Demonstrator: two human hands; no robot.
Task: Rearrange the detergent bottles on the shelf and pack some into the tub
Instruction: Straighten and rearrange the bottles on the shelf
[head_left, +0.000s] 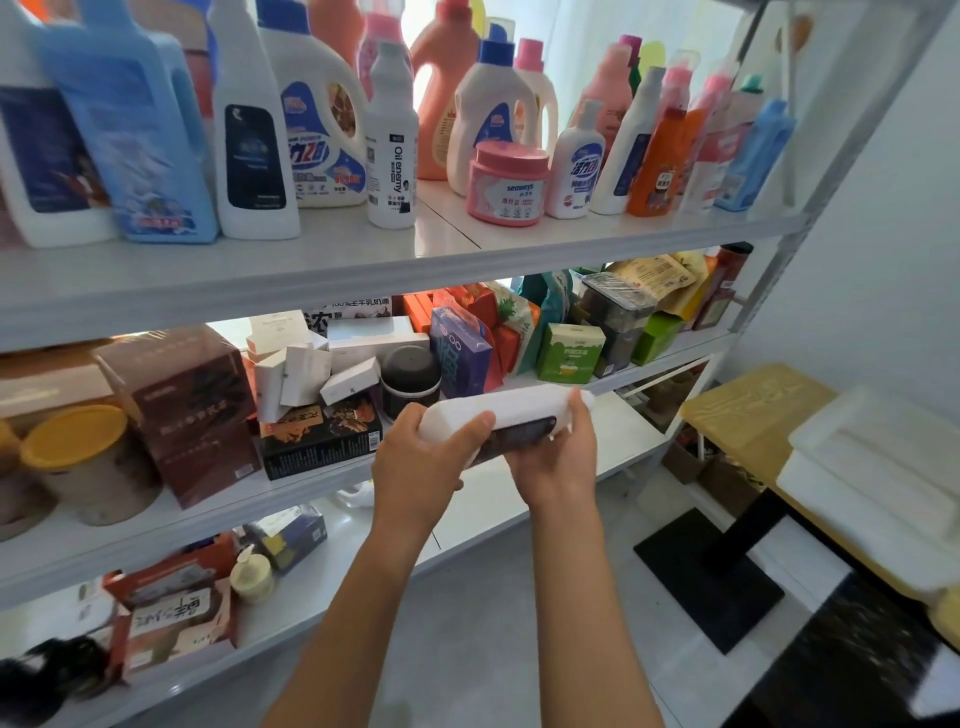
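I hold a white detergent bottle with a dark label (511, 410) lying sideways in front of the middle shelf. My left hand (421, 457) grips its base end and my right hand (563, 452) grips its neck end. Several detergent bottles stand on the top shelf (363, 270), among them a white "Oil enemy" bottle (392, 140), a tall white bottle with a dark label (252, 135), a blue jug (140, 135) and a pink jar (506, 182). A white tub (878, 483) sits on the wooden table at the right.
The middle shelf (623, 376) carries boxes, snack bags and a dark round jar (410, 379). More boxes lie on the lower shelf. A wooden table (748, 410) with a black pedestal base (711, 577) stands at the right. A white wall is beyond.
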